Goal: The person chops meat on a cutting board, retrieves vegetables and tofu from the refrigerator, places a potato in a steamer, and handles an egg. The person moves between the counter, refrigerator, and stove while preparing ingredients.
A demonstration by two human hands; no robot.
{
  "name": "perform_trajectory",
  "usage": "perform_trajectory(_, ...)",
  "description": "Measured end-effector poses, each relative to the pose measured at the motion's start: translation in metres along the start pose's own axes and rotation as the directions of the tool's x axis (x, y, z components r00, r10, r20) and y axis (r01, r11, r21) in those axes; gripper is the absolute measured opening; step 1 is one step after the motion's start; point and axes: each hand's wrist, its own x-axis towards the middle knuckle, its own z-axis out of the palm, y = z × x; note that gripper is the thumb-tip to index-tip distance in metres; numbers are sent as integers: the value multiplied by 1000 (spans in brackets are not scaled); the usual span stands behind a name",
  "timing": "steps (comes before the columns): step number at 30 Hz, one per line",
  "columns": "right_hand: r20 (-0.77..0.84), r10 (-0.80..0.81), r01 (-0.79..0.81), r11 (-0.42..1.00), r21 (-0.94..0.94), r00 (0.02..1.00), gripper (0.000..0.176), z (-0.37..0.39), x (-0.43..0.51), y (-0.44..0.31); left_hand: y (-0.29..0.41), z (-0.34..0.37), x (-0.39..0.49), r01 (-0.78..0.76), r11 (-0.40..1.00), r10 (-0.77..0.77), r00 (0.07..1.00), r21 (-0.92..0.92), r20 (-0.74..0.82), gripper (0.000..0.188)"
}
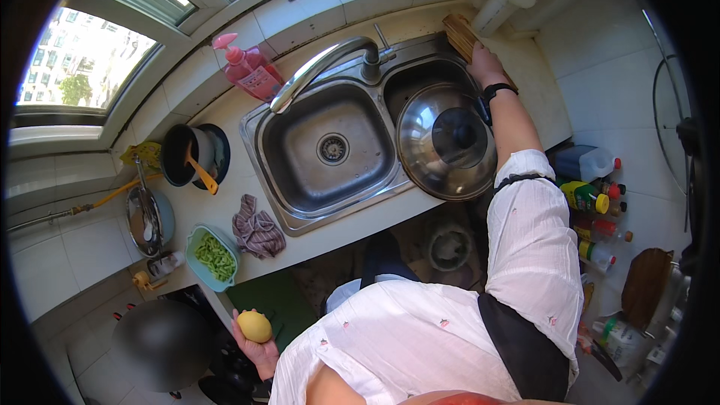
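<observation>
My left hand (260, 355), at the lower left past the counter edge, holds a smooth yellow oval fruit or vegetable (255, 327) on its palm and fingers. My right hand (486, 64) reaches beyond the double sink and grasps a wooden slatted object (462, 36) in the back right corner; its exact kind is unclear, and my forearm hides part of it. Just below that wrist, a domed pan lid with a black knob (415, 140) covers much of the smaller right basin. The larger left basin (292, 146) has a few water drops in it.
The faucet (320, 64) arches over the left basin, beside a pink pump bottle (253, 73). Leftward are a pot with an orange utensil (179, 149), a crumpled cloth (256, 229) and a basket of cut green vegetables (214, 257). Several bottles (585, 194) stand at right.
</observation>
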Motion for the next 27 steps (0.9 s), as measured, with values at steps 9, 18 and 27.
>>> perform_trajectory(9,-270,138,-45,945,323,953,43,-90,-6,64,-3,10,8,-6,998,7,1000,-58,23,51)
perform_trajectory(18,12,-16,6,789,614,1000,49,-209,-68,22,-8,-16,16,-13,985,28,996,-173,86,53)
perform_trajectory(27,-27,-409,358,765,535,912,41,-233,-135,-46,9,-80,1,-176,924,198,980,-340,32,48)
